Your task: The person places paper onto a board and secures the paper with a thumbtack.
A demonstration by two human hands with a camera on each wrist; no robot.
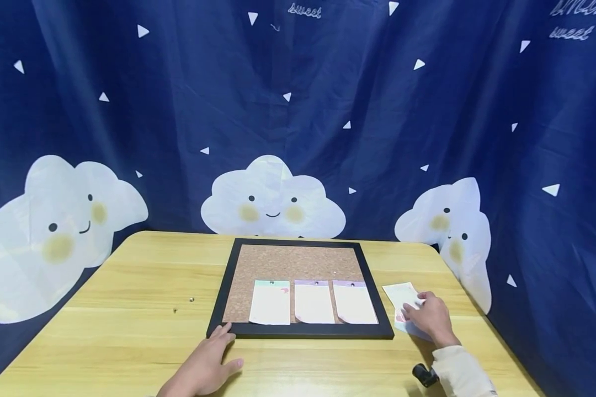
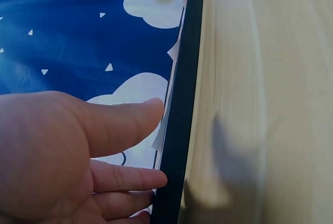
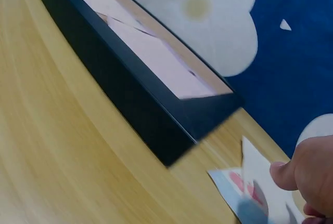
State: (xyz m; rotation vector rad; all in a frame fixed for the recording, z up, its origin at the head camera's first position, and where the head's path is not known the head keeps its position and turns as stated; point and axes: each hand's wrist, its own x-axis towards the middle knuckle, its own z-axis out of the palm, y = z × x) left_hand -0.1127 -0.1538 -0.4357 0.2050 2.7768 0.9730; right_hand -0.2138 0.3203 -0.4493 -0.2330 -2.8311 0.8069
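Note:
A corkboard in a black frame [image 1: 300, 331] lies on the table. Three paper notes are pinned side by side along its lower half: one green-topped [image 1: 270, 306] and two purple-topped, the middle note [image 1: 314, 306] and the right note [image 1: 356, 306]. My left hand [image 1: 206, 361] rests its fairly straight fingers at the frame's lower left corner; the left wrist view shows fingertips at the black edge. Right of the board, my right hand [image 1: 429, 320] pinches a white note sheet [image 3: 255, 167], which is tilted up over a blue-edged sheet [image 3: 222, 182] with a pink print.
Two small metallic pushpins, a nearer pin [image 1: 175, 310] and a farther pin [image 1: 191, 299], lie on the wooden table [image 1: 129, 331] left of the board. Another pin [image 1: 335, 272] shows on the cork. A dark blue curtain [image 1: 298, 127] with clouds hangs behind the table.

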